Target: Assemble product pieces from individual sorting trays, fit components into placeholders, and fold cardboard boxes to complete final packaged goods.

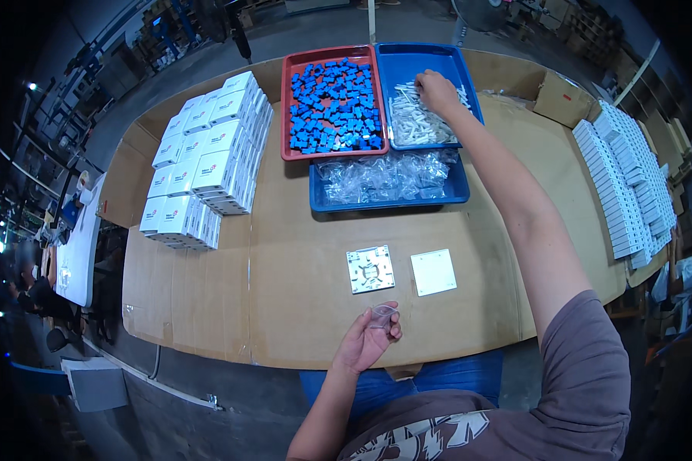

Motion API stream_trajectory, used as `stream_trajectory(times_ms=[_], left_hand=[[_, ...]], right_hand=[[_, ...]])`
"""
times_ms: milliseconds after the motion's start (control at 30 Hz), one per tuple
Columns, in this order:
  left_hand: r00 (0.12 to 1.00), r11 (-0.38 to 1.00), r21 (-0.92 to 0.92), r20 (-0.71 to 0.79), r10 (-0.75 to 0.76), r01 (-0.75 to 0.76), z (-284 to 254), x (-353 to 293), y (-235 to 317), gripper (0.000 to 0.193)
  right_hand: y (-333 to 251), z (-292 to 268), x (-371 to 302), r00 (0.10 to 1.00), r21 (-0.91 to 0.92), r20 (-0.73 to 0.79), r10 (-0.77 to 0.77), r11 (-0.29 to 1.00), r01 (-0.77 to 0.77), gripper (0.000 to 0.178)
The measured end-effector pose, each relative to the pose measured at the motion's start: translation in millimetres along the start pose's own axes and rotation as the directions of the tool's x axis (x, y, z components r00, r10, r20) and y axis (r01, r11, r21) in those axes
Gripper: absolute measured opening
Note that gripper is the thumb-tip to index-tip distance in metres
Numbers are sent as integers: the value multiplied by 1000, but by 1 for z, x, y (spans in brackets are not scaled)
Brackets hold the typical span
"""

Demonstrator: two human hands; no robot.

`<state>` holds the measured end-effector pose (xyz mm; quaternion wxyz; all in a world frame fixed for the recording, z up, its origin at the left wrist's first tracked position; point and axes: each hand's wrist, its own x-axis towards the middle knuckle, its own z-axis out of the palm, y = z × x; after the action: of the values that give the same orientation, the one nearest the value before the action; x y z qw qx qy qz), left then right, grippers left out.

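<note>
My left hand [368, 343] is closed around a small clear plastic bag [379, 315] close to the table's near edge. My right hand [438, 94] reaches far forward over a blue tray [475, 107] heaped with small white plastic parts [417, 127]. Its fingers are curled down at the pile, and what they pinch, if anything, is too small to tell. Just beyond my left hand lies a square white plate with moulded details [370, 270]. To its right is a plain square white cover [433, 272], lying flat and apart from it.
A red tray [287, 115] of small blue blocks [334, 107] adjoins the blue tray. Nearer stands another blue tray [392, 206] with clear plastic bags [384, 177]. White boxes [200, 165] are stacked at left. Rows of white pieces [623, 184] stand at right on the cardboard-covered table [300, 307].
</note>
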<state>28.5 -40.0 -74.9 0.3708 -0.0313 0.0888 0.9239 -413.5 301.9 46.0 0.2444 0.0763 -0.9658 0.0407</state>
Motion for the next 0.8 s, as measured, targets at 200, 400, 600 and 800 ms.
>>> stream_trajectory(times_ms=[200, 400, 600, 800], left_hand=[[1000, 1000, 3, -1, 19, -19, -3, -2, -5, 56], [999, 998, 49, -26, 42, -41, -17, -10, -5, 57], [999, 987, 161, -37, 11, -5, -3, 9, -1, 56], [998, 965, 261, -49, 29, -16, 2, 4, -2, 57]], right_hand=[[-6, -36, -39, 883, 789, -15, 469, 548, -278, 19], [-53, -92, -164, 854, 947, 283, 436, 14, -321, 17], [-115, -143, -326, 811, 846, 480, 335, 68, -529, 15], [-177, -156, -394, 824, 827, 533, 190, 89, -556, 10]])
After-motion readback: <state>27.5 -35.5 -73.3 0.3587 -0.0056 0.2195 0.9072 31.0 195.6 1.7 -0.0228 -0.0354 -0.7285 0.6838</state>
